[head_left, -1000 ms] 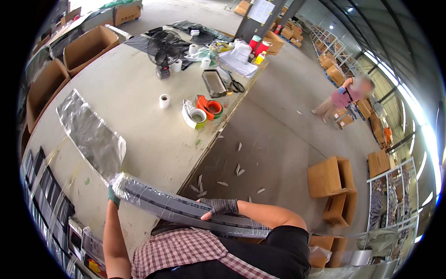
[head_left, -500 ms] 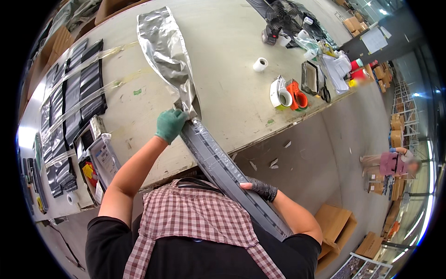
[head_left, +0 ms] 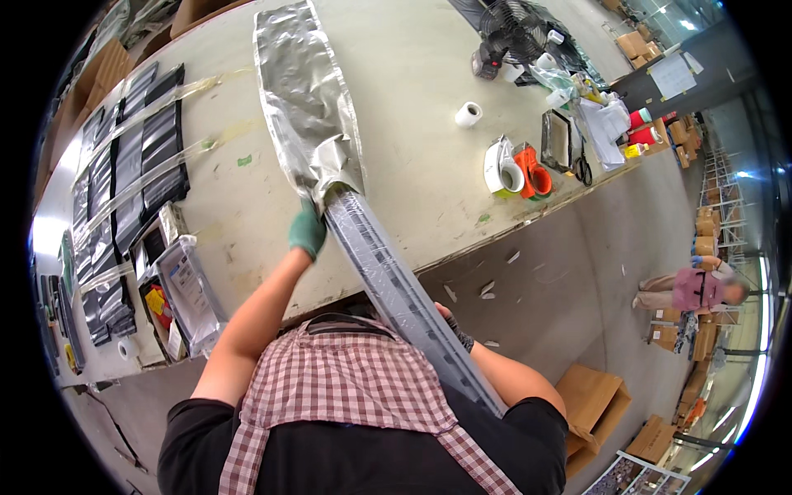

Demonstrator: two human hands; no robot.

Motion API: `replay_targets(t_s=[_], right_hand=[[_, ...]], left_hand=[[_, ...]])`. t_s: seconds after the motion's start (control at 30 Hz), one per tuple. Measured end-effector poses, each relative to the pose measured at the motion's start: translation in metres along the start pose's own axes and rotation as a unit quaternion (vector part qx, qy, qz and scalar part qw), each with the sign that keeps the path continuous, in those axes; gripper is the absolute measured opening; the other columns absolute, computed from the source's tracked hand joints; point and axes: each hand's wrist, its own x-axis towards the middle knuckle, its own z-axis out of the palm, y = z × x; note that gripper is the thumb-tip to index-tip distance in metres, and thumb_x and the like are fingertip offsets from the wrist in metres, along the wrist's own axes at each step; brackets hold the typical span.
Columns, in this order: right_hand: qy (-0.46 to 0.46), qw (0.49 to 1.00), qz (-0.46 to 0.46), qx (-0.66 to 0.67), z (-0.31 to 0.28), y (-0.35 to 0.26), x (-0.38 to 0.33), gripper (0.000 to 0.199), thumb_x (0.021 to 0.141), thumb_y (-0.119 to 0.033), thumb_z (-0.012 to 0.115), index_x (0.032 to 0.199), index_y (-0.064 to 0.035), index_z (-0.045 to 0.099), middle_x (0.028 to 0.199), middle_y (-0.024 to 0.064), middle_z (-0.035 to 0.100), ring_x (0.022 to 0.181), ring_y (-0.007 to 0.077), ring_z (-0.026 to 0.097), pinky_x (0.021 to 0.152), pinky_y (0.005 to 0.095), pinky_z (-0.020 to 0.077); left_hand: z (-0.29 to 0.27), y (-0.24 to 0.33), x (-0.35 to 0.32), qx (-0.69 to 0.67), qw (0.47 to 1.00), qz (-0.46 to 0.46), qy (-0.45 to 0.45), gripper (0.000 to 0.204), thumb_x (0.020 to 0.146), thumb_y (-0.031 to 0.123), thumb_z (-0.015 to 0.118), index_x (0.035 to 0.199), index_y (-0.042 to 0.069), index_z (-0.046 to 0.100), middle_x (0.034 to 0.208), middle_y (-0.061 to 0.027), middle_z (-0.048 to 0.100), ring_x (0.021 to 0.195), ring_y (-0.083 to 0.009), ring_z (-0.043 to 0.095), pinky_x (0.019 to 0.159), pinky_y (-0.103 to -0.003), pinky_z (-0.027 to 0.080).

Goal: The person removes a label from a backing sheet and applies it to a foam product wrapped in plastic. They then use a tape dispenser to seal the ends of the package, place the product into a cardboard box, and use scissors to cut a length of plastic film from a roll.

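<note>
A long silver foil bag (head_left: 307, 91) lies flat on the table, its mouth toward me. The far end of a long grey plastic-wrapped bar (head_left: 388, 272) sits in that mouth; the rest slants down over the table edge to my right side. My left hand (head_left: 307, 229), in a green glove, is closed on the left edge of the bag's mouth, beside the bar's end. On the bar's right side, my right hand (head_left: 454, 325), in a dark glove with bare fingertips, grips it from the side; most of its fingers are hidden behind the bar.
Black and silver bags (head_left: 124, 173) are taped down at left, beside a grey plastic bin (head_left: 190, 289). Tape dispensers (head_left: 532, 173), a white roll (head_left: 469, 114), scissors (head_left: 583, 169) and a fan (head_left: 507, 33) stand at right. A cardboard box (head_left: 590, 404) and a distant person (head_left: 697, 289) are beyond.
The foil bag's mouth has been opened wider and drawn over the bar's end. My left hand has moved slightly down and left. My right hand has slid farther behind the bar.
</note>
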Motion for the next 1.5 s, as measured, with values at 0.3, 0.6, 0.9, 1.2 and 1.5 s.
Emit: replay_targets(t_s=[0.3, 0.6, 0.9, 1.2, 1.5], right_hand=[[0.044, 0.896, -0.203, -0.392, 0.118, -0.132, 0.133, 0.069, 0.079, -0.064, 0.056, 0.116, -0.0061, 0.06, 0.105, 0.0065, 0.064, 0.09, 0.0159, 0.061, 0.081, 0.0306, 0.0474], [0.277, 0.469, -0.236, -0.805, 0.137, -0.14, 0.24, 0.074, 0.087, -0.061, 0.035, 0.059, 0.0017, 0.062, 0.062, 0.0236, 0.058, 0.062, 0.0399, 0.06, 0.061, 0.0467, 0.0459], [0.222, 0.439, -0.531, -0.69, 0.162, -0.218, 0.38, 0.086, 0.075, -0.041, 0.067, 0.135, 0.0043, 0.026, 0.129, 0.0264, 0.039, 0.12, 0.0422, 0.04, 0.102, 0.0455, 0.0357], [0.322, 0.358, -0.345, -0.806, 0.187, -0.288, 0.453, 0.026, 0.085, -0.025, 0.047, 0.088, -0.0065, 0.066, 0.091, 0.0204, 0.065, 0.089, 0.0363, 0.063, 0.076, 0.046, 0.0497], [0.092, 0.187, -0.241, -0.948, 0.105, -0.208, 0.277, 0.017, 0.085, -0.015, 0.047, 0.08, -0.0091, 0.062, 0.068, 0.0147, 0.064, 0.06, 0.0321, 0.063, 0.052, 0.0451, 0.05]], left_hand=[[0.032, -0.06, 0.183, -0.576, 0.786, -0.192, -0.118, 0.041, 0.097, 0.031, 0.038, 0.123, 0.003, 0.055, 0.097, -0.0108, 0.065, 0.095, -0.0174, 0.06, 0.074, -0.035, 0.053], [-0.016, -0.18, 0.24, 0.031, 0.998, -0.06, -0.006, 0.038, 0.094, 0.025, 0.036, 0.098, 0.001, 0.064, 0.088, -0.0156, 0.065, 0.079, -0.0248, 0.06, 0.071, -0.041, 0.046], [-0.055, -0.052, 0.209, -0.051, 0.974, -0.116, 0.19, 0.045, 0.078, 0.012, 0.052, 0.12, 0.012, 0.036, 0.081, -0.0262, 0.061, 0.077, -0.0453, 0.059, 0.067, -0.051, 0.044], [-0.042, -0.086, 0.218, -0.106, 0.963, -0.239, 0.062, 0.033, 0.086, 0.028, 0.048, 0.103, 0.002, 0.061, 0.106, -0.0235, 0.062, 0.097, -0.0408, 0.059, 0.083, -0.046, 0.046], [-0.06, -0.033, 0.055, 0.135, 0.962, -0.044, -0.232, 0.023, 0.083, 0.023, 0.05, 0.09, 0.009, 0.067, 0.091, -0.0179, 0.066, 0.084, -0.0359, 0.064, 0.075, -0.045, 0.05]])
